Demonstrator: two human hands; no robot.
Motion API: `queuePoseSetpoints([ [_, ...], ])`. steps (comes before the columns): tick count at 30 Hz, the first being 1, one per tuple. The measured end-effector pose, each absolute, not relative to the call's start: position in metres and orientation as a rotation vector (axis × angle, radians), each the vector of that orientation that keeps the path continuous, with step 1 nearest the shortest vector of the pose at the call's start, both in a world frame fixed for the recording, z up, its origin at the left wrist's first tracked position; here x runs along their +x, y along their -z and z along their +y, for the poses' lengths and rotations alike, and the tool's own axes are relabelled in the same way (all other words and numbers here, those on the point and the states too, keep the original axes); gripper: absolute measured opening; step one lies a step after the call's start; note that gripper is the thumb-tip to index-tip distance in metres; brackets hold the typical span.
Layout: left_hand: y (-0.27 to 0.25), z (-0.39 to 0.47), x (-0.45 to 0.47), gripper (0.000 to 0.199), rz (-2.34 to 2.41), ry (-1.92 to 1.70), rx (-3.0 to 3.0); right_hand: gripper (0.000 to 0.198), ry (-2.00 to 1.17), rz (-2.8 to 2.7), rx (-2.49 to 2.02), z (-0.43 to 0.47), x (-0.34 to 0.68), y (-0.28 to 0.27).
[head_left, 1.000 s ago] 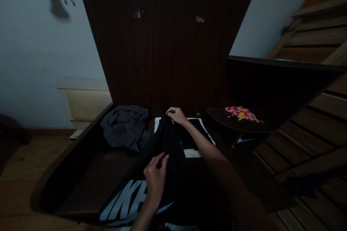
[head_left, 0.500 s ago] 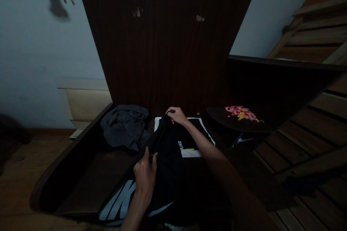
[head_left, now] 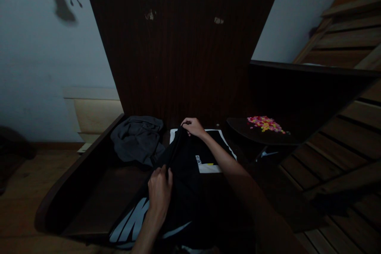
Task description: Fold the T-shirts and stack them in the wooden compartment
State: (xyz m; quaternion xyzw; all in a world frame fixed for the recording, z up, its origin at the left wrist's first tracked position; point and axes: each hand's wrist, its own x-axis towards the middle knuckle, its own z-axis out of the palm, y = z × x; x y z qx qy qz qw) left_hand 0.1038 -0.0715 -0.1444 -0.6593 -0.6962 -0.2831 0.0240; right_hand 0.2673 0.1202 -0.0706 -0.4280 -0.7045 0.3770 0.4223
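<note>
A black garment (head_left: 184, 194) with big white letters and a white swoosh lies spread over a dark wooden surface, its near end running past the bottom of the view. My right hand (head_left: 193, 127) pinches its far edge and lifts it a little. Nearer to me, my left hand (head_left: 160, 186) is closed on a fold along the garment's left side. Partly beneath the black garment lies a flat black piece with a white border (head_left: 210, 168), a small white print and a yellow mark. The garment's exact kind is hard to make out in the dim light.
A crumpled dark grey cloth (head_left: 137, 137) lies to the left, beside a raised wooden side rail (head_left: 77, 170). At right, pink and yellow small pieces (head_left: 266, 124) sit on a curved shelf (head_left: 241, 127). A tall dark panel (head_left: 184, 47) stands behind.
My left hand's fingers have curled down and closed on the fabric; before, the index finger was stretched forward. My right hand keeps its pinch in almost the same place.
</note>
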Motion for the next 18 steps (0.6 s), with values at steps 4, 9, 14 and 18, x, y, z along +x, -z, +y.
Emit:
queuePoseSetpoints([
  [4, 0.14, -0.071, 0.104, 0.023, -2.004, 0.84, -2.01, 0.012, -0.92, -1.786, -1.086, 0.122, 0.268, 0.072],
  [9, 0.13, -0.062, 0.095, 0.013, -1.984, 0.862, -2.015, 0.011, -0.702, -1.825, -1.061, 0.119, 0.27, 0.061],
  [14, 0.098, -0.041, 0.064, 0.013, -2.14, 1.176, -2.259, 0.013, -0.566, -1.717, -1.021, 0.114, 0.278, 0.038],
  [18, 0.056, -0.02, 0.033, 0.02, -2.008, 1.4, -2.412, 0.013, -0.613, -1.62, -0.939, 0.108, 0.285, 0.012],
])
